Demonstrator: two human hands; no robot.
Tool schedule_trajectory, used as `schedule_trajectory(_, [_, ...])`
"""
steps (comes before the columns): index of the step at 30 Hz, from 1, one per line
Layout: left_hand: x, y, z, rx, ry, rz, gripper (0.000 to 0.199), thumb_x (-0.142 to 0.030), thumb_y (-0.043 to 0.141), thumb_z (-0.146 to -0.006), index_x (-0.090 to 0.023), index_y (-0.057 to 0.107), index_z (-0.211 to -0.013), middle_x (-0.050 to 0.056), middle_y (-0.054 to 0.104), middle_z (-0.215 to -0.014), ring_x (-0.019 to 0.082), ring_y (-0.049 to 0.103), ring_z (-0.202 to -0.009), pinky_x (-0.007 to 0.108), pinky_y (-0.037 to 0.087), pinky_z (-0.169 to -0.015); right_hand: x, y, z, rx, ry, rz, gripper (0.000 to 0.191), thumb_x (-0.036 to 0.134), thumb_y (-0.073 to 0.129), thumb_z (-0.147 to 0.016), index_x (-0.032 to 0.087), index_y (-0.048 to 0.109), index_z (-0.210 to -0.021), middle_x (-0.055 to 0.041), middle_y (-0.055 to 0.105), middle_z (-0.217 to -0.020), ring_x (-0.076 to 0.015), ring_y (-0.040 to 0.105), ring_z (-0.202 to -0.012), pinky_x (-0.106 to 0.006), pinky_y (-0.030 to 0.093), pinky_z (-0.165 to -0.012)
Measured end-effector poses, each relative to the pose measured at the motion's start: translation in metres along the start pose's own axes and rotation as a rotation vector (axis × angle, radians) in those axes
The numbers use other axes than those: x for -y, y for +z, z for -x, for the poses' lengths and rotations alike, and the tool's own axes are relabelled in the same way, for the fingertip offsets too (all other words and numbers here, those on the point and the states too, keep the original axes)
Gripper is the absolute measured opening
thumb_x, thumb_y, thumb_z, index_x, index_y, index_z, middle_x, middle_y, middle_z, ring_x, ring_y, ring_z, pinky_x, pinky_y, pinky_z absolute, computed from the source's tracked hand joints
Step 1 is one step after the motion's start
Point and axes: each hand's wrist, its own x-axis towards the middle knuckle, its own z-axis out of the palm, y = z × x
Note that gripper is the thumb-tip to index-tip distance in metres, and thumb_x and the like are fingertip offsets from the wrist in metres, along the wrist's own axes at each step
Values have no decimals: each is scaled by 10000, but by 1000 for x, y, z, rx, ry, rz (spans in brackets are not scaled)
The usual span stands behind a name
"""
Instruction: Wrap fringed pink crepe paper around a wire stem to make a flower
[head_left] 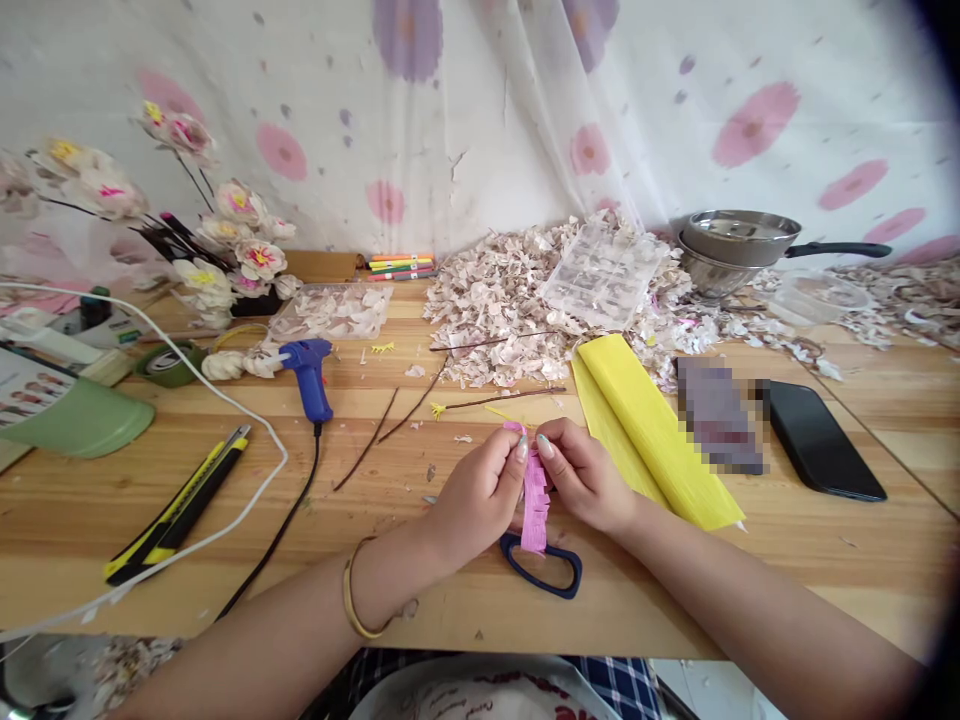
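A fringed pink paper strip (535,505) hangs between my two hands over the wooden table. My left hand (487,480) pinches its upper end between thumb and fingers. Close beside it, my right hand (581,475) is closed with thumb and index finger on the same upper end. Cuts show along the strip's right edge. Beneath its lower end lie dark blue scissor handles (551,572); the blades are mostly hidden by the hands. Beyond the hands lies a brown stem (502,400) with a yellow fringed tip.
Yellow crepe paper (652,430) and a black phone (825,440) lie right. Left are a blue glue gun (309,380), a utility knife (180,505) and a white cable (247,410). Behind are a petal heap (495,290), paper flowers (240,240) and a steel pan (739,240).
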Motion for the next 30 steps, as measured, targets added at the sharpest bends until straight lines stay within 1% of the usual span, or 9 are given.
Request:
schedule_trajectory(2, [0,0,-1,-10,3,8,268,-391,350,-1033,-214,498,-896,9,573,-779,168,555,-727,293,421,-681,0,-2,0,17,-45,63,295,444,372,-1051,233,537,-927,-6,661,-703,-139,599,-575,-252,436,-525])
schedule_trajectory(5, [1,0,-1,-16,6,16,269,-390,350,-1034,-213,505,-902,14,581,-786,170,559,-734,292,430,-688,1,-2,-1,-20,-81,108,308,452,369,-1051,233,540,-920,-10,675,-694,-139,607,-562,-250,432,-519])
schedule_trajectory(7, [2,1,-1,-21,3,13,272,-393,348,-1035,-212,506,-907,18,583,-791,172,561,-741,294,434,-696,2,-1,-1,-31,-63,122,325,465,364,-1050,232,545,-914,-11,677,-684,-141,609,-555,-250,430,-517])
schedule_trajectory(10, [3,1,1,-26,-3,5,275,-403,349,-1034,-211,505,-914,21,587,-799,176,567,-750,297,436,-704,3,-1,-2,19,-12,123,354,463,344,-1054,225,571,-923,-14,681,-686,-144,619,-563,-250,444,-526])
schedule_trajectory(12, [3,1,1,-23,-5,-1,275,-404,348,-1033,-211,506,-918,22,590,-802,178,571,-753,296,436,-703,4,-1,-2,36,-4,108,367,458,344,-1055,222,579,-901,-13,679,-676,-144,622,-560,-249,451,-525])
schedule_trajectory(15, [2,0,1,-18,-5,-7,267,-396,350,-1031,-208,516,-940,29,605,-819,183,583,-766,297,441,-710,3,0,-2,3,-36,76,340,444,378,-1050,224,566,-871,-12,684,-675,-143,629,-563,-246,461,-525])
schedule_trajectory(22, [2,-1,-1,-20,-25,0,253,-389,366,-1022,-202,535,-992,47,644,-874,198,618,-832,307,463,-765,-1,1,-2,-44,-109,93,221,387,431,-1041,231,545,-932,-10,696,-713,-144,642,-578,-238,467,-529])
schedule_trajectory(25, [3,-1,-1,-17,-22,-2,257,-388,363,-1024,-199,534,-991,50,642,-883,198,616,-839,309,461,-774,-1,1,-2,-35,-119,110,223,391,414,-1047,234,529,-938,-11,695,-719,-141,639,-573,-237,463,-523])
schedule_trajectory(30, [1,-2,-2,-13,-16,-30,249,-373,359,-1022,-204,518,-930,20,595,-797,182,586,-758,296,437,-711,-1,-1,-3,5,-102,115,235,411,388,-1049,237,510,-949,-15,689,-733,-141,619,-564,-248,450,-505])
